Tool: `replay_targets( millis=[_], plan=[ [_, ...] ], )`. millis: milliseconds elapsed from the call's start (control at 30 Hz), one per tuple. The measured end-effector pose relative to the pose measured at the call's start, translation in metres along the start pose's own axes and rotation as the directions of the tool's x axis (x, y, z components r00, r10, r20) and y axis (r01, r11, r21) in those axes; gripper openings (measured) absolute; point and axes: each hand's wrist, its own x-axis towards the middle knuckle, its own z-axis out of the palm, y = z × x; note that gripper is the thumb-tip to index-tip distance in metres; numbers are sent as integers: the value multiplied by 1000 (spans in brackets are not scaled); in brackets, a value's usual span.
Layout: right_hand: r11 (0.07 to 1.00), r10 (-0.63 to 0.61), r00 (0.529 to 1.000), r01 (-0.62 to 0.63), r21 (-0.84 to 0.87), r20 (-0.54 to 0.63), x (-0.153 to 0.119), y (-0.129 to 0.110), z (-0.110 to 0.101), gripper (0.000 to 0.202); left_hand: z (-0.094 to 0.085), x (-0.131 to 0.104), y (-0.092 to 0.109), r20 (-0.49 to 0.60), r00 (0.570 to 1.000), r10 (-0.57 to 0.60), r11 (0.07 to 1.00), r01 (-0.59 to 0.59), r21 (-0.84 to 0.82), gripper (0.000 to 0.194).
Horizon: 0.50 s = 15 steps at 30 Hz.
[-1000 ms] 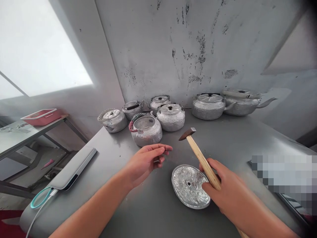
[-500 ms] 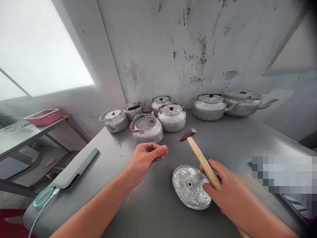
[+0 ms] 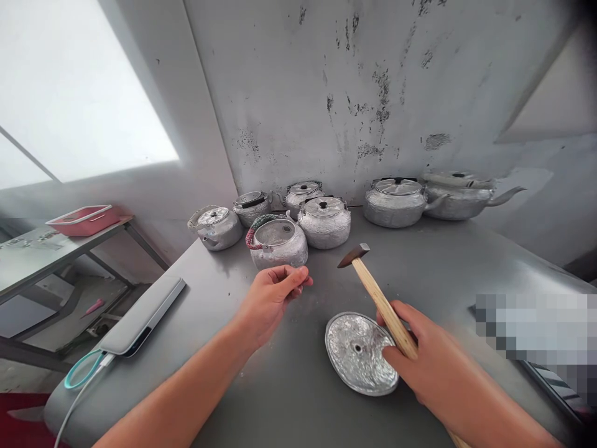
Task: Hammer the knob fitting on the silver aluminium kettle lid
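left hand, right hand and forearms are bare.

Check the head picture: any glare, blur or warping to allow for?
Head view: window blown out white; hard glints across the metal disc; pale sheen on the table; wide-angle stretch near the edges; upper-right corner dark; pixelated patch at right; hammer looks reasonably sharp.

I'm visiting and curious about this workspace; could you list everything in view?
Kettles: seven, silver, main table's back
Loose lid: one, silver, front centre
Hammer: one, brown head, pale handle, centre right
Slim box: one, grey, left
Cable: one, white, at box
Loop: one, teal, beside cable
Basket: one, pink, side table
Pink item: one, beneath side table
Tables: two, grey
Wall: grey, behind
Bright pane: white, upper left
Pixelated object: one, right
Red patch: one, lower left
Left hand: one, fingers curled
Right hand: one, gripping hammer
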Motion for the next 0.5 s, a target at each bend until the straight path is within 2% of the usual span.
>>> replay_targets(
  millis=[100,200,500],
  plan=[
    [1000,-5,1000,5,9,2,-1,2,0,19,-1,0,1,-22,997,76,997,-76,9,34],
    [1000,-21,1000,21,12,-4,-1,5,1,19,-2,0,1,-49,990,129,991,-127,32,29],
    [1000,-16,1000,16,27,3,2,8,7,19,2,-2,0,11,995,102,988,-102,112,35]
  ],
)
